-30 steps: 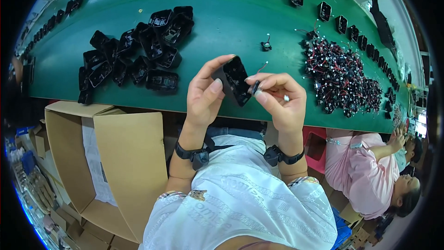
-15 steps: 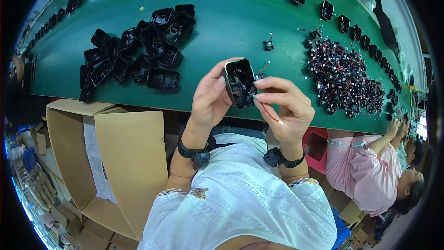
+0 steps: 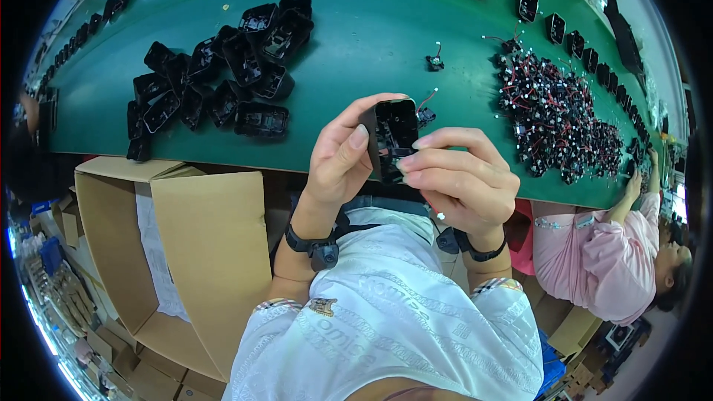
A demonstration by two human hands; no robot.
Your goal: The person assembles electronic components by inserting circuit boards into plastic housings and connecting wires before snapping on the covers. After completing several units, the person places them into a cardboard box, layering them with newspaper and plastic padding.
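Broadly, the green worktop (image 3: 386, 30) fills the upper frame, with a heap of black housings (image 3: 223, 78) at upper left and a pile of small wired parts (image 3: 564, 119) at right, both still large, so much work seems left. Centre frame, the left hand (image 3: 342, 156) grips one black housing (image 3: 392, 137) while the right hand (image 3: 464, 182) pinches a wired part into it, seemingly half seated.
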